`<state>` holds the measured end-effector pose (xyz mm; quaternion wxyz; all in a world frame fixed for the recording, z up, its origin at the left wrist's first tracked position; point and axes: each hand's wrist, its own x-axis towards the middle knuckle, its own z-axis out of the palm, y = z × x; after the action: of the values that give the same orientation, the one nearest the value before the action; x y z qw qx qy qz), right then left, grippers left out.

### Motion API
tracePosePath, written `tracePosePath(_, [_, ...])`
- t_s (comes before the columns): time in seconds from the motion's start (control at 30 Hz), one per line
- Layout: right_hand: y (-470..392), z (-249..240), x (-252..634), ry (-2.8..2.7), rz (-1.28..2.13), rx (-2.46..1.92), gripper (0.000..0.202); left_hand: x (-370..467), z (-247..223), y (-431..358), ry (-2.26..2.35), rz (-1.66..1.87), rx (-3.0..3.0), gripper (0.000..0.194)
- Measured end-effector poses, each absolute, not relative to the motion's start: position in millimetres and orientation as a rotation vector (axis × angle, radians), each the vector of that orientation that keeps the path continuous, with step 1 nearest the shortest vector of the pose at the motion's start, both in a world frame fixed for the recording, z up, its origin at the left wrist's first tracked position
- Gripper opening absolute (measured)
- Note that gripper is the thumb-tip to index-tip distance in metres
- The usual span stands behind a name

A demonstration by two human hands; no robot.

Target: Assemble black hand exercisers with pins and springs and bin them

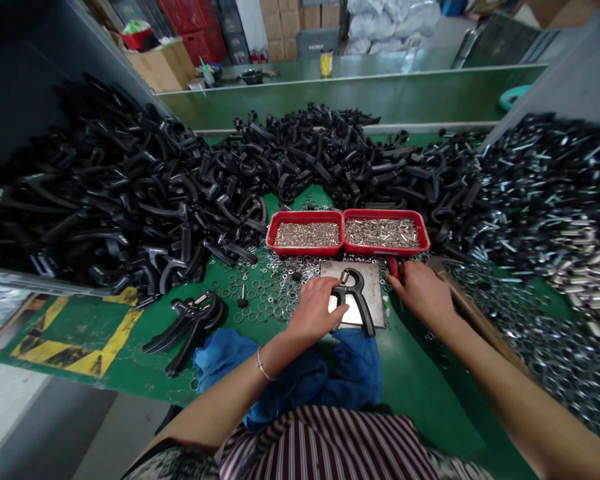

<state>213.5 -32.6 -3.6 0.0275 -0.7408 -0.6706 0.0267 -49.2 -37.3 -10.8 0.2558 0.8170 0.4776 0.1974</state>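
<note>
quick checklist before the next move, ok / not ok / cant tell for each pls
1. Left hand holding the black hand grip: ok, fingers around one handle.
2. Hand grip over the metal plate: ok.
3. Right hand has a firm hold on the red-handled tool: cannot tell, the fingers hide much of it.
4. Both red trays stocked: ok, small metal parts in the left one, pins in the right.
5. Bench around the plate free of loose rings: not ok, many lie to its left.
6. Blue cloth well away from the plate: not ok, it reaches the near edge.
</note>
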Motion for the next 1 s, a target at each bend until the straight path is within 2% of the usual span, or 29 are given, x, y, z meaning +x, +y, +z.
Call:
tracePosePath(0.1, [-33.6,5.4,213.7,-2.038,0.193,-2.343,0.034,-50.2,-10.6,-34.8,1.275,0.529,2.23,0.045])
tracePosePath(0.27, [-41.2,20.2,233.2,-1.912,0.35,-2.137,0.032,-52.3,-6.5,-34.5,1.23,0.465,2.272,0.044])
tracePosePath(0.37, [-40.7,18.9,239.6,-2.055,0.424,-2.14,0.033,-61.6,10.8,-14.1,1.209,0.48,2.328,0.035])
tracePosePath(0.43, [-35.9,20.9,238.9,-2.123,0.329,-2.073,0.039,-73.5,27.4,17.0,1.304,0.515,2.418,0.025])
tracePosePath(0.5, [-24.8,28.5,230.9,-2.114,0.147,-1.938,0.039,-86.9,43.0,57.4,1.487,0.46,2.54,0.026])
tracePosePath(0.57, [-5.3,39.6,213.4,-2.142,0.086,-1.779,0.032,-97.5,53.0,96.8,1.685,0.179,2.614,0.028])
tracePosePath(0.67, [36.4,52.5,173.1,-2.315,0.139,-1.545,0.023,-102.3,54.5,133.7,1.778,-0.196,2.578,0.02])
tracePosePath(0.77, [80.8,52.4,131.7,-2.552,0.051,-1.421,0.024,-99.0,46.8,138.7,1.757,-0.245,2.58,0.017])
tracePosePath(0.9, [120.2,37.0,99.6,-2.722,0.069,-1.351,0.017,-97.9,38.8,128.1,1.767,-0.219,2.605,0.028])
tracePosePath(1.0, [130.8,25.3,94.9,-2.727,0.131,-1.361,0.011,-98.7,37.0,126.8,1.784,-0.228,2.588,0.029])
